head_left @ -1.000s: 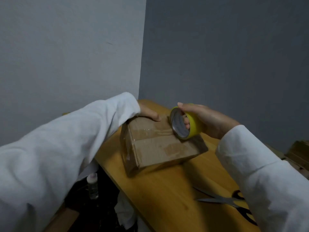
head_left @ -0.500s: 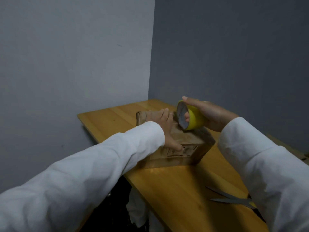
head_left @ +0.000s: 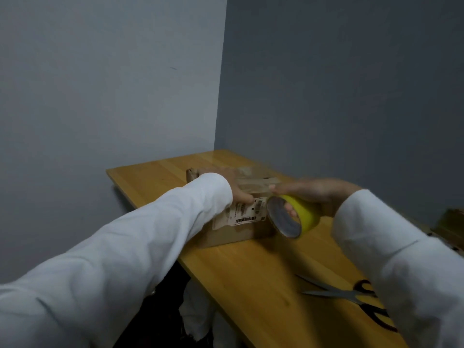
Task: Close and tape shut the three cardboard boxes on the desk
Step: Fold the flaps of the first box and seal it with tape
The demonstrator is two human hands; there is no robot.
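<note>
One box (head_left: 233, 222) in clear view, sitting on the tabletop (head_left: 251, 277) near its far left corner, flaps down. Glossy clear strips already run over its top, and a shipping label faces the camera on the near side. Can't tell whether those strips are old tape or fresh, so I'd judge this box closed and either mid-taping or about to get its strip. A brown shape at the far right edge could be another box; too cropped to say. The third box is not in view. So at best one of three is near done, with the rest left.

Left hand (head_left: 238, 190) lies on top of the box, mostly hidden by the white sleeve. Its fingers curl over the near top edge just above the label, pressing and steadying the box. It reads as a hold-down grip on the box, not a lift.

Right hand (head_left: 313, 197) holds the yellow tape roll (head_left: 292, 217) just beside the box's right end. Fingers pass through the core, with the thumb stretched over the top toward the box. The roll is tilted, open face toward the camera, low to the tabletop. No free tape end is visible; motion blur hides it.

Scissors (head_left: 351, 295) lie on the tabletop at near right, blades parted, untouched, partly under the right sleeve.
</note>
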